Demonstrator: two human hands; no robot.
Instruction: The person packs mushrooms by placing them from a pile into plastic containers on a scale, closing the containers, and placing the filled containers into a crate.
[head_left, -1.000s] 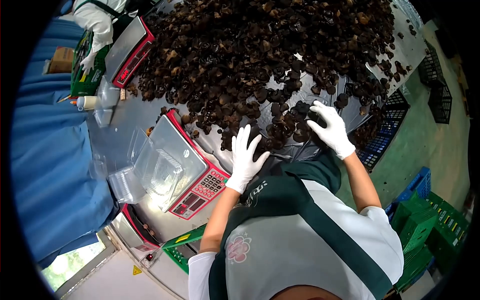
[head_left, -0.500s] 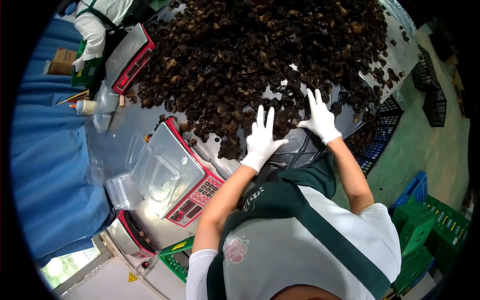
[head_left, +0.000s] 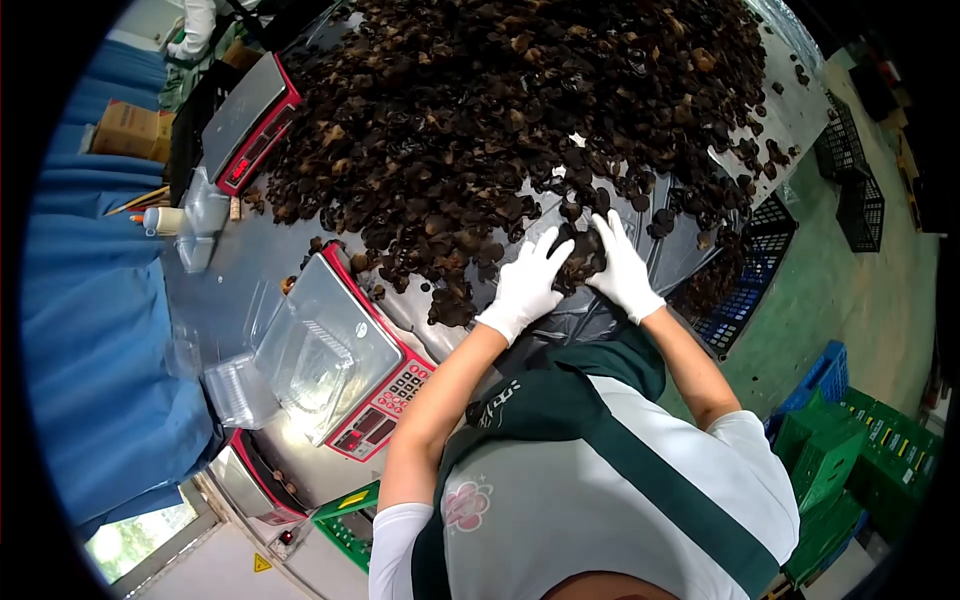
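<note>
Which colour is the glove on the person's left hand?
The glove is white; the head view shows it.

One head-worn camera. From it we look forward and steeply down, past the apron (head_left: 575,505) close at the bottom edge, onto the worktop (head_left: 232,275) beyond; wide round field, dark at the corners, floor (head_left: 825,285) at right.

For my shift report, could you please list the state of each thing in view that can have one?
Left hand, gloved, open, fingers spread
Right hand, gloved, open, fingers extended
Dark fungus pieces, loose, heaped
Middle electronic scale, display lit red, bearing clear plastic container
Far electronic scale, display lit red
Blue plastic crate, holding dark pieces
Green crates, stacked
Blue curtain, hanging in folds
</note>
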